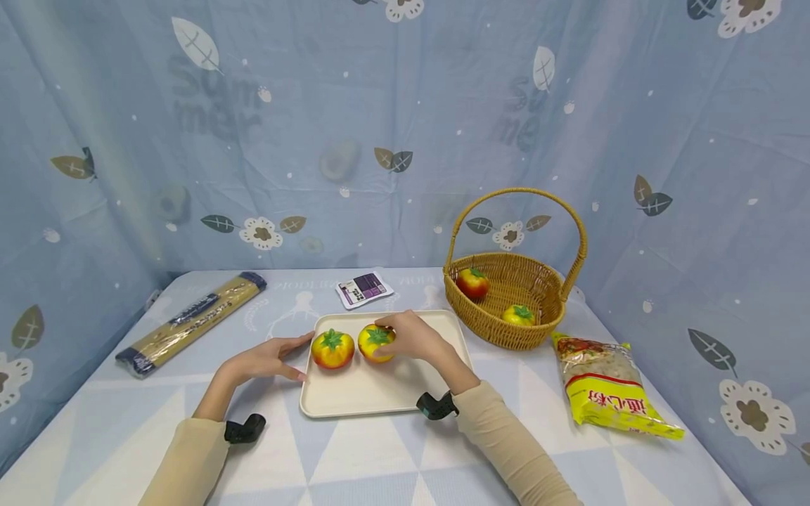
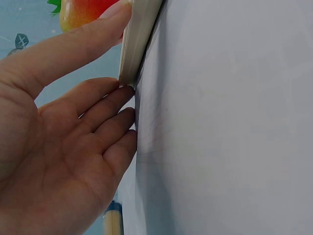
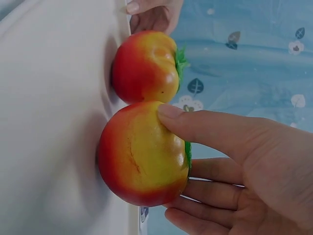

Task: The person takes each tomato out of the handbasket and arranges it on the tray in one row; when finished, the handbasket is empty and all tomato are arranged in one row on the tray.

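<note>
Two red-and-yellow tomatoes with green leafy tops lie on a cream tray point(image 1: 380, 393). My right hand point(image 1: 414, 337) holds the right-hand tomato point(image 3: 142, 156), its thumb on one side and its fingers round the other. Close beside it on the tray is the left-hand tomato point(image 1: 332, 350), which overlaps the held one in the right wrist view. My left hand point(image 1: 268, 358) is at the tray's left edge. In the left wrist view its thumb point(image 2: 73, 51) lies at the rim, with the other fingertips along the tray's side.
A wicker basket point(image 1: 493, 330) with a tall handle stands at the back right, holding two more tomatoes. In front of it lies a yellow food bag point(image 1: 607, 393). A small purple-and-white packet point(image 1: 363, 289) is behind the tray, and a long noodle pack point(image 1: 196, 320) lies at the left.
</note>
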`<state>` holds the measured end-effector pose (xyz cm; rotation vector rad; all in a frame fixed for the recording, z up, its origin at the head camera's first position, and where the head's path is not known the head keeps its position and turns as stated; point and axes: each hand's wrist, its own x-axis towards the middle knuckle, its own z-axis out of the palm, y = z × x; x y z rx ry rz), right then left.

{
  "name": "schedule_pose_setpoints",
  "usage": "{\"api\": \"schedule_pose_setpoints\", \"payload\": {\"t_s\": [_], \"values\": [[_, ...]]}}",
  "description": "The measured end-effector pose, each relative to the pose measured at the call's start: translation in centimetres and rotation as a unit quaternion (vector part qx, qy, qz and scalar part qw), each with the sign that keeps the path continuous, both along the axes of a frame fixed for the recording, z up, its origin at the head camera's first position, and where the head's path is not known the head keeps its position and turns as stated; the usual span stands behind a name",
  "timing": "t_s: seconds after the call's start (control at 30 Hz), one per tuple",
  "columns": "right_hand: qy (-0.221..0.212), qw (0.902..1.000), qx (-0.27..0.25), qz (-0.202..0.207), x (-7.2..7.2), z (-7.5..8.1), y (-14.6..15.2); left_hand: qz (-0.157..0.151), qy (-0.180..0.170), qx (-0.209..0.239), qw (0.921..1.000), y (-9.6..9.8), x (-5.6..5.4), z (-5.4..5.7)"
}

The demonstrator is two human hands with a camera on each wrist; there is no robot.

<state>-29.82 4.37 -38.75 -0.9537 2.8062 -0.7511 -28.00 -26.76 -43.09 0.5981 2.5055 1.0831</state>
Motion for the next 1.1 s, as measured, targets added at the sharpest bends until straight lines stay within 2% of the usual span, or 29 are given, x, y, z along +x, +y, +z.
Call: {"api": "schedule_pose_setpoints", "payload": {"t_s": [0.27, 1.1], "values": [[-0.001, 1.0, 0.009, 0.0, -0.24, -0.39, -0.32, 0.003, -0.011, 0.005, 0.9999, -0.01, 0.1, 0.11], [0.004, 0.9999, 0.013, 0.009, -0.36, -0.68, -0.39, 0.0, -0.004, 0.001, 1.0, 0.09, 0.37, 0.48]]}}
